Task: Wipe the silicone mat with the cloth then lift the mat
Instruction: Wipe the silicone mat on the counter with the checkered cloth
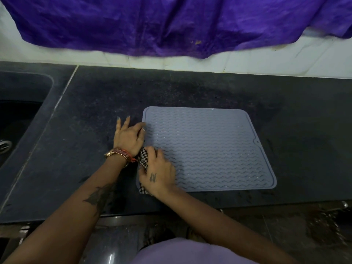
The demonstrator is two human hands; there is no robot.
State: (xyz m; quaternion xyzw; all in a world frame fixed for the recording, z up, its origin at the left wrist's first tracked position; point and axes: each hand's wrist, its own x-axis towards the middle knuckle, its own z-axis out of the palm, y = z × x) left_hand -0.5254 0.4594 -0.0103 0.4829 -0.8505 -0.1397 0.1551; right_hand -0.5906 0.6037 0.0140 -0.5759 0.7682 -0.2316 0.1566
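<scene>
The right hand (159, 173) is laid palm-down on the checked cloth (143, 158), fingers curled over it and gripping it, at the mat's near-left edge, about 7 o'clock of the mat's centre. A small dark tattoo is seen on the back of this hand; no letters can be made out. The left hand (129, 137) is placed flat just beyond, at 9 o'clock of the mat, fingers straight and spread, fingertips resting on the counter (190, 88) and the thumb side touching the mat's left rim. A gold watch (119, 153) is worn on that wrist. The grey mat (209, 149), ribbed in wavy lines, lies flat on the dark counter. No brand or writing is legible. A sink (22, 111) is noted at far left; a purple sheet (171, 25) hangs beyond.
</scene>
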